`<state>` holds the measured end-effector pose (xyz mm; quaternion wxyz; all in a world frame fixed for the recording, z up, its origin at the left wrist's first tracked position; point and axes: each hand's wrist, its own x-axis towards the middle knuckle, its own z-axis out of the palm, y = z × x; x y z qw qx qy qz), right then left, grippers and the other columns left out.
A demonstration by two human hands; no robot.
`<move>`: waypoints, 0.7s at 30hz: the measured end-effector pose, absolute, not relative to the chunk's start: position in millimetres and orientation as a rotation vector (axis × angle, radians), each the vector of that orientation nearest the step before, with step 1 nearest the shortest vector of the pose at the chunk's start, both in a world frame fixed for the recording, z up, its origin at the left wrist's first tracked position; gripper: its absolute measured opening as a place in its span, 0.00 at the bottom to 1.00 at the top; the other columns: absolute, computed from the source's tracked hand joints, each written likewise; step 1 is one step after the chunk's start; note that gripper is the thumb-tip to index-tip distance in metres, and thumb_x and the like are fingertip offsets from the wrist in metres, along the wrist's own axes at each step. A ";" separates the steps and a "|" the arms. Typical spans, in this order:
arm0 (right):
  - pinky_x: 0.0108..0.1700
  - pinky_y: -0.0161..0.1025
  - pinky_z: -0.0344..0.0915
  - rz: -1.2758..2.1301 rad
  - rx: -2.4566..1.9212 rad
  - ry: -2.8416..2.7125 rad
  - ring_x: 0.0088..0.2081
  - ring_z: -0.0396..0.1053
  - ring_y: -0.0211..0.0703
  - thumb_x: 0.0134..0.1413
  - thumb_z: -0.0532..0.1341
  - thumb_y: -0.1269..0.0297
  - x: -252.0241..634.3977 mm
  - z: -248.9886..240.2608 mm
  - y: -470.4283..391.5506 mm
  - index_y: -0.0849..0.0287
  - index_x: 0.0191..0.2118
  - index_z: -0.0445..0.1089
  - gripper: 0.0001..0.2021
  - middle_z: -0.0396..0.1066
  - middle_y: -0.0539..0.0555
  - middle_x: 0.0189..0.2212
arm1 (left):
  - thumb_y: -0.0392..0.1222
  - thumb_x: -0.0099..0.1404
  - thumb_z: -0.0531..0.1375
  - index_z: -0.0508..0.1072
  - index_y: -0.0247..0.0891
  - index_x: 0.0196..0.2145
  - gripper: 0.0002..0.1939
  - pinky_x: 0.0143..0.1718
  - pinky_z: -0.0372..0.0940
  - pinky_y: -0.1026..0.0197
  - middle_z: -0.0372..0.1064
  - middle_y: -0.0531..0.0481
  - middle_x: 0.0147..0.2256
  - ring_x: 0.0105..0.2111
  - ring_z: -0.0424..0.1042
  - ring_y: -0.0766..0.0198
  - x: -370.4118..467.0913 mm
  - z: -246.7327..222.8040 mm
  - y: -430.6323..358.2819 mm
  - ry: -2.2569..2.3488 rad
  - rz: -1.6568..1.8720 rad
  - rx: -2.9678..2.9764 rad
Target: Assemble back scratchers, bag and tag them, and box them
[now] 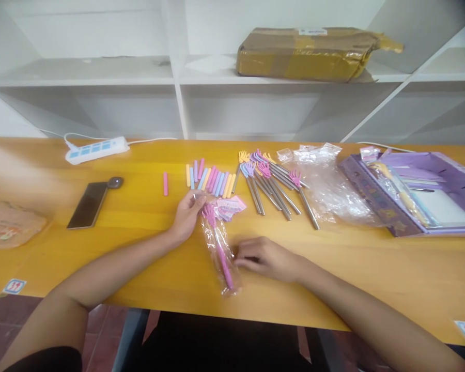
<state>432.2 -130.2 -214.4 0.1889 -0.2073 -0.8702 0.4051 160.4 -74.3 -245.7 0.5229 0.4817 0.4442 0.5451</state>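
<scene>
A pink back scratcher (223, 258) lies inside a clear plastic bag (233, 281) on the wooden table, its claw end away from me. My left hand (188, 214) pinches the bag's top edge. Just right of the bag, my right hand (267, 257) has its fingers curled close to the plastic; whether they grip its edge is unclear. Beyond the bag lie pink printed cards (231, 205) and a row of coloured handle tubes (216, 182). Several metal rods with coloured claws (277, 188) are spread to the right of them.
Clear bags (333, 188) lie beside a purple box (405, 227) on the right. A phone (87, 204), a mouse (115, 182) and a power strip (97, 150) are on the left. A taped parcel (302, 56) rests on the shelf behind.
</scene>
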 end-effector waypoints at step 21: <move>0.72 0.63 0.54 0.126 -1.060 -2.345 0.74 0.59 0.58 0.77 0.57 0.62 428.4 -247.7 -82.9 0.53 0.55 0.75 0.11 0.71 0.56 0.65 | 0.34 0.68 0.64 0.75 0.37 0.53 0.16 0.51 0.73 0.57 0.80 0.44 0.46 0.43 0.80 0.60 169.6 -225.5 -103.9 0.753 0.705 1.725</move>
